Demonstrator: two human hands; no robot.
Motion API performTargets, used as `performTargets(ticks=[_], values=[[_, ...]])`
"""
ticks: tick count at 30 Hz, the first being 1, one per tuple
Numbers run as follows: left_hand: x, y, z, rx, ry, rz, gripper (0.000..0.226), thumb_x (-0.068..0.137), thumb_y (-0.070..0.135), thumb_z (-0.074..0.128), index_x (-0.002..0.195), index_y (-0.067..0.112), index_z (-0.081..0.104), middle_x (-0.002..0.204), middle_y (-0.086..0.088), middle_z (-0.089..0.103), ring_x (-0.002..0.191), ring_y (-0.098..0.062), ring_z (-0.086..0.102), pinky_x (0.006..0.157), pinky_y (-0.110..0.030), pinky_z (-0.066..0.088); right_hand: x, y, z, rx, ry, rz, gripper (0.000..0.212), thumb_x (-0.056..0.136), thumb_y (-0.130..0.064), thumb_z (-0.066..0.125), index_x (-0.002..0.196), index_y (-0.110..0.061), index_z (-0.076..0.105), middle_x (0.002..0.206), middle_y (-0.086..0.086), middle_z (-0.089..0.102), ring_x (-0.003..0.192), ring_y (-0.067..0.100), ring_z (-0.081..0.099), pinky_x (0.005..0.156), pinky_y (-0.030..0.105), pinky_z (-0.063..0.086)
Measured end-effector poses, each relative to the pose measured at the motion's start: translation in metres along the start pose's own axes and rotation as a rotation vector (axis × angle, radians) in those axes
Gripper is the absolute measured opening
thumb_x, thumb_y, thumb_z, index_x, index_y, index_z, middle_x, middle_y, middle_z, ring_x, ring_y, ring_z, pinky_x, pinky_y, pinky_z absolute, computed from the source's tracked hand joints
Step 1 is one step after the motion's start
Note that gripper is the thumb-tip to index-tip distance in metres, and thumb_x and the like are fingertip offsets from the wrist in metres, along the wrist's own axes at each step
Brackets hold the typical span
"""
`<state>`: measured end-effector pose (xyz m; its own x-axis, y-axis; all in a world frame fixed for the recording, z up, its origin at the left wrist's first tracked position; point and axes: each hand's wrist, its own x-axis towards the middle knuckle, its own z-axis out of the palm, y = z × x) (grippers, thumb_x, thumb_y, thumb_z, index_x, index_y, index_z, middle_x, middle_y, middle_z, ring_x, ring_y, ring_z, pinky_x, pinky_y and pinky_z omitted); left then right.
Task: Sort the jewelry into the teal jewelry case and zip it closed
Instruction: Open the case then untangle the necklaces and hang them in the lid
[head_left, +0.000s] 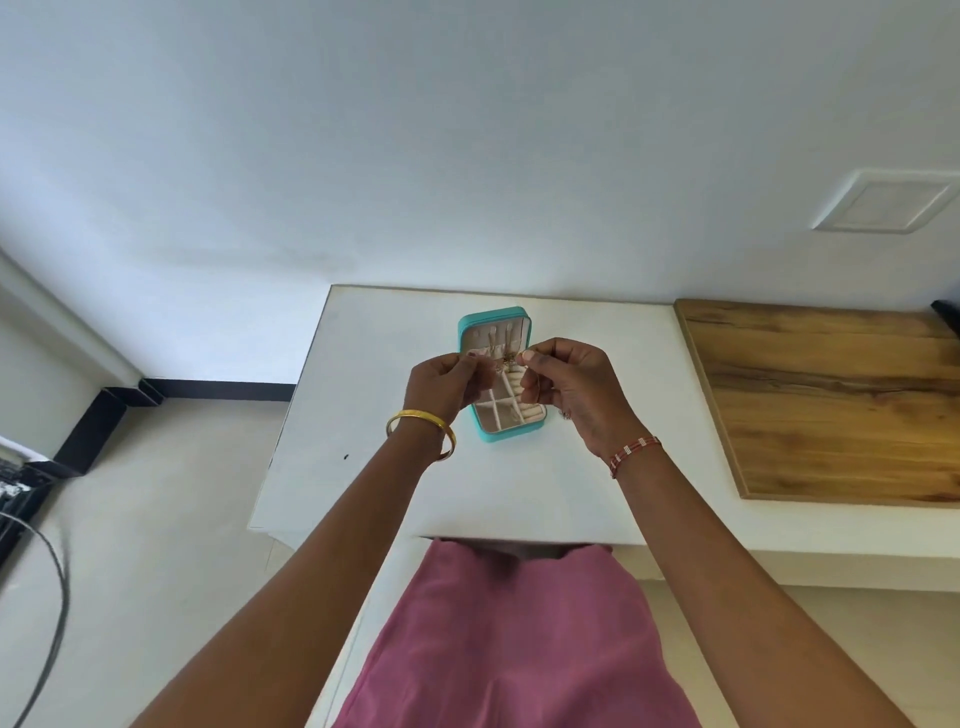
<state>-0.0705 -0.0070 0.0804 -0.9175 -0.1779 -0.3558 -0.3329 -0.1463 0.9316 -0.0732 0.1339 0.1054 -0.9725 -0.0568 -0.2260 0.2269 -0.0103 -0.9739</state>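
Both hands, left (445, 383) and right (563, 382), pinch a small gold piece (506, 359) between them above the open case (500, 375), which lies mid-table (363, 364), well clear of every edge.

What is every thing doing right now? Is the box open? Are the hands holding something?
teal jewelry case: open, flat on the white table.
small gold jewelry piece: held up over the case.
left hand: pinching the piece.
right hand: pinching the piece.

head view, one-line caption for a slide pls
Both hands, left hand and right hand, pinch a small gold piece above the open teal jewelry case.
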Motion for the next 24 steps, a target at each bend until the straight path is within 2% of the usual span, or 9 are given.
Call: performTargets(ticks=[2,5,7,10,12,16,21,24], values=[[0.015,-0.005,0.0,0.055,0.065,0.003,0.022,0.092,0.015,0.049,0.097,0.002,0.067,0.087,-0.01,0.068,0.083,-0.022,0.064,0.086,-0.032,0.052,0.015,0.008,-0.002,-0.027,0.02,0.02,0.016,0.087,-0.004,0.058,0.074,-0.011,0.064,0.058,0.006,0.06,0.051,0.018,0.053,0.052,0.022,0.048],[0.04,-0.015,-0.002,0.17,0.169,0.06,0.017,0.09,0.012,0.05,0.094,0.012,0.067,0.091,-0.01,0.069,0.086,-0.023,0.064,0.088,-0.037,0.052,0.039,0.023,-0.002,-0.106,0.043,0.04,0.014,0.087,-0.006,0.059,0.075,-0.012,0.063,0.061,0.007,0.061,0.049,0.012,0.054,0.053,0.02,0.049],[0.057,-0.023,-0.003,0.27,0.229,0.116,0.017,0.088,0.012,0.052,0.099,0.016,0.065,0.096,-0.007,0.069,0.09,-0.022,0.062,0.09,-0.035,0.051,0.056,0.035,0.002,-0.174,0.051,0.034,0.015,0.086,-0.006,0.06,0.072,-0.012,0.063,0.061,0.007,0.06,0.049,0.011,0.053,0.055,0.021,0.05],[0.079,-0.033,-0.003,0.46,0.191,0.177,0.034,0.09,0.015,0.053,0.124,0.015,0.053,0.12,-0.006,0.062,0.105,-0.018,0.058,0.09,-0.024,0.041,0.077,0.047,0.011,-0.284,0.045,0.013,0.008,0.085,-0.009,0.062,0.077,-0.01,0.064,0.065,0.006,0.062,0.053,0.01,0.056,0.056,0.019,0.051],[0.096,-0.04,-0.001,0.496,0.11,0.199,0.043,0.09,0.014,0.052,0.132,0.017,0.045,0.129,-0.003,0.056,0.117,-0.018,0.054,0.092,-0.022,0.039,0.09,0.053,0.018,-0.337,0.025,-0.02,0.006,0.084,-0.011,0.063,0.078,-0.014,0.064,0.069,0.005,0.065,0.057,0.01,0.059,0.057,0.017,0.052],[0.117,-0.05,-0.002,0.539,-0.005,0.265,0.044,0.09,0.004,0.047,0.133,0.017,0.046,0.127,-0.001,0.058,0.116,-0.016,0.055,0.096,-0.023,0.043,0.114,0.06,0.037,-0.432,0.003,-0.127,0.004,0.084,-0.013,0.063,0.082,-0.016,0.065,0.073,-0.001,0.065,0.067,0.011,0.061,0.066,0.022,0.053],[0.128,-0.054,-0.004,0.563,0.052,0.257,0.043,0.09,0.002,0.047,0.132,0.014,0.047,0.124,-0.005,0.06,0.112,-0.017,0.057,0.087,-0.012,0.039,0.13,0.068,0.052,-0.485,0.075,-0.225,0.008,0.084,-0.012,0.064,0.086,-0.006,0.069,0.068,-0.003,0.062,0.057,0.0,0.055,0.059,0.012,0.047],[0.132,-0.055,-0.006,0.573,0.072,0.257,0.042,0.09,0.003,0.049,0.131,0.013,0.049,0.122,-0.005,0.062,0.109,-0.017,0.059,0.086,-0.01,0.038,0.131,0.075,0.058,-0.492,0.188,-0.3,0.008,0.084,-0.011,0.064,0.086,-0.006,0.07,0.07,-0.004,0.063,0.057,-0.006,0.055,0.059,0.003,0.042]])
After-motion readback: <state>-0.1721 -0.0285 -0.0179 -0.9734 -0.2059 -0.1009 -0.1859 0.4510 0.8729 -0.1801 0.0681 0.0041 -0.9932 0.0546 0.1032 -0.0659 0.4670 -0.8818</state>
